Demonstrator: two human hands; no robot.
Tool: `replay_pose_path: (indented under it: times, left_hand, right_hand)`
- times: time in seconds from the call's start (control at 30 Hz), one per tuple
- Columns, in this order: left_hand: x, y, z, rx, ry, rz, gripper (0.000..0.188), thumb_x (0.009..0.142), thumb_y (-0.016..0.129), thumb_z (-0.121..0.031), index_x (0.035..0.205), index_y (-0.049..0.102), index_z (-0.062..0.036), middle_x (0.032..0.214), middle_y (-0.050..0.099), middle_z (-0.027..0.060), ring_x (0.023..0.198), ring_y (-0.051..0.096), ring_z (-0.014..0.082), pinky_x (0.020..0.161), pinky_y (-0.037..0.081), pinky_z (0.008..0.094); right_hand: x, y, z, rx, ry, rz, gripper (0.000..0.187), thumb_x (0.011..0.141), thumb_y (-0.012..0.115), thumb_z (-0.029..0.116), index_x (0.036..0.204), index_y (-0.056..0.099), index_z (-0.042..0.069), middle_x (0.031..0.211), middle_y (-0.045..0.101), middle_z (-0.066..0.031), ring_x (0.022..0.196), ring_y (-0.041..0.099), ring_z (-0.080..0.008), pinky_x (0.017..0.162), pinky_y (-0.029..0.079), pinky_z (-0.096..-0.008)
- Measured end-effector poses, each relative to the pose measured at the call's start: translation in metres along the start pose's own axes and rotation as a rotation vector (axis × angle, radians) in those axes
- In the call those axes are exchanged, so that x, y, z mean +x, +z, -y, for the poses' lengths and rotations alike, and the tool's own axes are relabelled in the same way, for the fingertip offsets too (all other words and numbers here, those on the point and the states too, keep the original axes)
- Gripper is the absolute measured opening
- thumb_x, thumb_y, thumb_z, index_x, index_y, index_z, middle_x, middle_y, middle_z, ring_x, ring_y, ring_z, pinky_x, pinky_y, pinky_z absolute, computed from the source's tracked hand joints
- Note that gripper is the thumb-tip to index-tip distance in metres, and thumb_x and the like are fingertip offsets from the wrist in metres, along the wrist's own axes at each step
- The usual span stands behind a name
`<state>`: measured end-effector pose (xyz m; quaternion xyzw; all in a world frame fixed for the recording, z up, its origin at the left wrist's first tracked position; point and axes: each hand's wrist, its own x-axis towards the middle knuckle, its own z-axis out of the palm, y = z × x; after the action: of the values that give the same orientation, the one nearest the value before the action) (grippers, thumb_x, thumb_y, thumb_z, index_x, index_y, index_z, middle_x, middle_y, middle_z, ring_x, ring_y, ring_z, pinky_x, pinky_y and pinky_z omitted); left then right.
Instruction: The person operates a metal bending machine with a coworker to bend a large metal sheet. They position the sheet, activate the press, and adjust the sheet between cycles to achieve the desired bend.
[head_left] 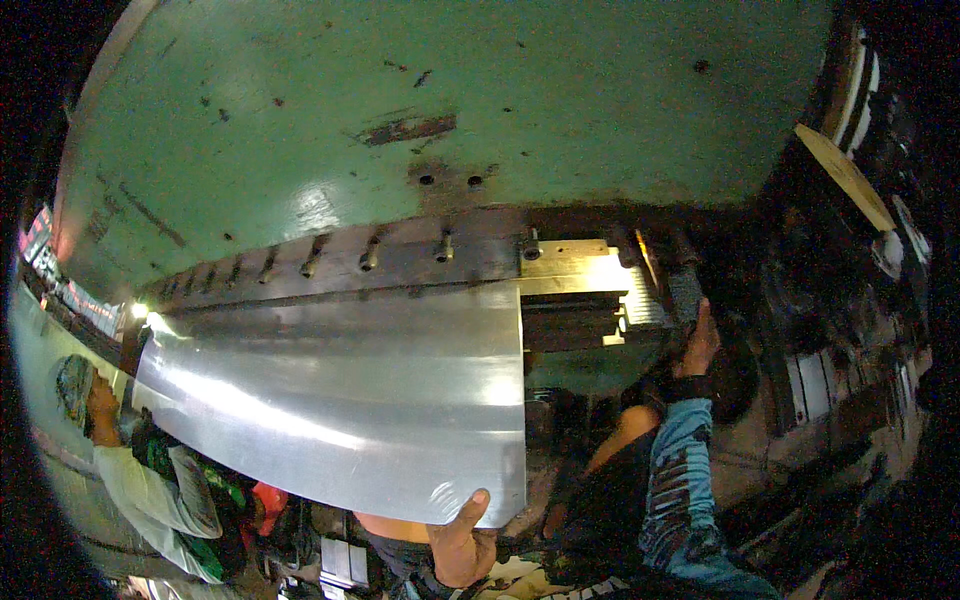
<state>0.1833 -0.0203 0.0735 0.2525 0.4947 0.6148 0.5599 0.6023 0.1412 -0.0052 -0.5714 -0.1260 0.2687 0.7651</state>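
A large shiny metal sheet [330, 390] lies across the front of a green machine, its long far edge against the dark bolted bar. My left hand [465, 545] grips the sheet's near right corner, thumb on top and fingers underneath. My right hand [700, 345] is raised at the machine's right end, beside a grey ridged part [685, 295]. One digit of it stretches upward along that part, and the other fingers are mostly hidden. Between the sheet and this hand sits a brightly lit brass-coloured block [572, 265].
The green machine panel [600, 100] rises over the work. A row of bolts [370, 255] juts from the dark bar [400, 275]. At the left, another person [150, 480] stands by the sheet's far end. A yellowish flat strip [845, 178] leans at the upper right.
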Motion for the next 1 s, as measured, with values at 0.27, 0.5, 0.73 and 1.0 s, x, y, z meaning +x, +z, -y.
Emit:
replay_pose_path:
  times: [0.27, 0.5, 0.73, 1.0]
  left_hand:
    - [0.011, -0.019, 0.008, 0.304, 0.138, 0.171, 0.062, 0.085, 0.075, -0.009, 0.14, 0.048, -0.0064, 0.119, 0.061, 0.0121, 0.1, 0.063, 0.0257, 0.087, 0.054, 0.037]
    - [0.002, -0.008, 0.013, 0.352, 0.13, 0.159, 0.051, 0.085, 0.074, -0.007, 0.133, 0.057, -0.0086, 0.117, 0.062, 0.0141, 0.099, 0.063, 0.0291, 0.09, 0.05, 0.0405]
    - [-0.004, -0.003, -0.013, 0.375, 0.189, 0.232, 0.04, 0.086, 0.067, 0.004, 0.122, 0.07, -0.0118, 0.12, 0.062, 0.0203, 0.106, 0.062, 0.0364, 0.1, 0.045, 0.0462]
    - [-0.002, -0.007, -0.002, 0.159, -0.03, 0.141, 0.065, 0.073, 0.064, 0.014, 0.13, 0.069, -0.0169, 0.125, 0.06, 0.0222, 0.112, 0.062, 0.0396, 0.104, 0.042, 0.0486]
  right_hand:
    - [-0.029, 0.017, 0.05, -0.656, -0.797, 0.068, 0.066, 0.091, 0.076, 0.039, 0.14, 0.054, 0.001, 0.137, 0.057, -0.0201, 0.128, 0.052, -0.0364, 0.11, 0.041, -0.0459]
    - [0.03, -0.015, 0.036, -0.664, -0.515, -0.013, 0.071, 0.093, 0.067, 0.058, 0.134, 0.059, 0.0, 0.128, 0.064, -0.0203, 0.114, 0.061, -0.0371, 0.106, 0.044, -0.0444]
    - [0.042, -0.042, 0.004, -0.638, -0.06, 0.021, 0.074, 0.082, 0.067, 0.076, 0.091, 0.068, 0.002, 0.072, 0.053, -0.0058, 0.072, 0.052, -0.0243, 0.069, 0.044, -0.0422]
    - [0.034, -0.034, 0.002, -0.448, -0.006, -0.006, 0.078, 0.087, 0.063, 0.073, 0.123, 0.064, 0.003, 0.112, 0.062, -0.0188, 0.11, 0.056, -0.0281, 0.093, 0.047, -0.0454]
